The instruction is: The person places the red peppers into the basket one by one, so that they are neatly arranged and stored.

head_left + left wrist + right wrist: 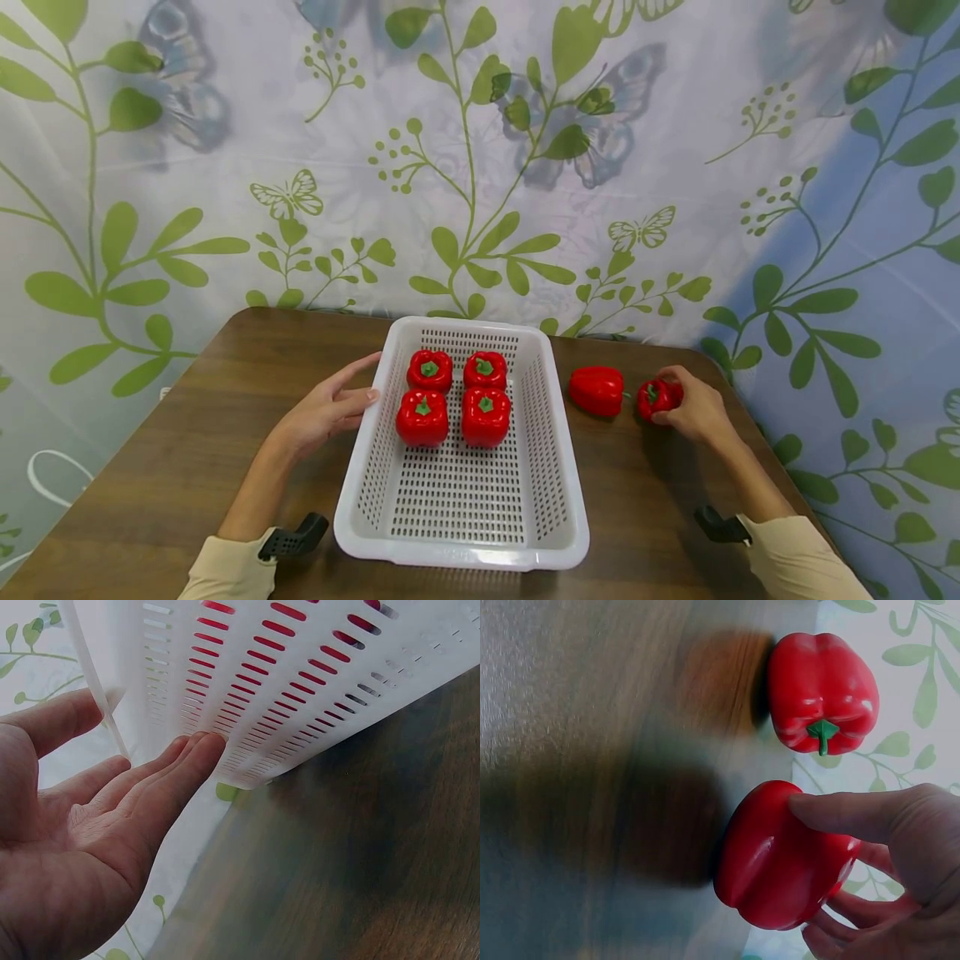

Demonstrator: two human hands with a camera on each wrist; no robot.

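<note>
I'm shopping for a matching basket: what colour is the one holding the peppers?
The basket is white; it shows best in the head view.

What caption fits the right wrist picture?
A right hand grips a shiny red bell pepper near a green-stemmed red pepper on a brown wood-grained table.

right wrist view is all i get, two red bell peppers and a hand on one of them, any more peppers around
Observer: Yes, four more red bell peppers sit in a white perforated basket.
Operator: where's the left hand
Observer: The left hand is at the basket's left side, fingertips against it.
Operator: which of my two is nearer the basket
Observer: The loose pepper; the held pepper is farther right.
</note>
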